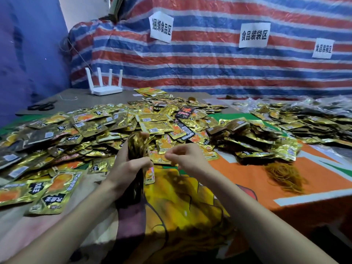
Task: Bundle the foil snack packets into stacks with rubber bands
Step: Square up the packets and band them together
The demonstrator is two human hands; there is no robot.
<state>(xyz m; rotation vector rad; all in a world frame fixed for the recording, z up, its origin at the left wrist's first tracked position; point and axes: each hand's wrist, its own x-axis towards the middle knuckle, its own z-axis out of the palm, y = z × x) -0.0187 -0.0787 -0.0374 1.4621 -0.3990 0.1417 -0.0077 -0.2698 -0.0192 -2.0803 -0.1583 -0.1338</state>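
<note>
At the counter's near edge, centre: left hand [129,168] grips an upright stack of crinkled gold foil snack packets [135,147], fingers and thumb curled round its middle. The stack's lower end hangs dark below the palm. One small orange-printed packet [149,173] sticks out on the stack's right side, just under the fingers.

Right hand [182,157] is just beside the stack, not touching it. Its fingertips are drawn together as in a pinch, but blurred; cannot tell whether anything sits between them.

Behind both hands: loose heap of flat rectangular gold foil packets [91,126], shiny and wrinkled, overlapping, too many to count, spread from the left edge past centre. One black packet with red print [185,112] lies near the top of the heap.

Right of the heap: bundled packet stacks [236,128], brown-gold edges showing, count unclear. Far right: a second, darker spread of packets [304,119].

Tangled heap of thin tan rubber bands [283,176] lies on the orange area, well apart from the right hand.

The counter is covered by a printed cloth in orange, yellow, green and white [247,174]. On the bare grey strip at the back:
- one white plastic router with four upright antennas [104,88]
- one pair of black-handled scissors [41,106]

Backdrop: woven plastic tarpaulin in red, blue and white stripes [209,73], carrying three white paper signs with black characters [161,27].
</note>
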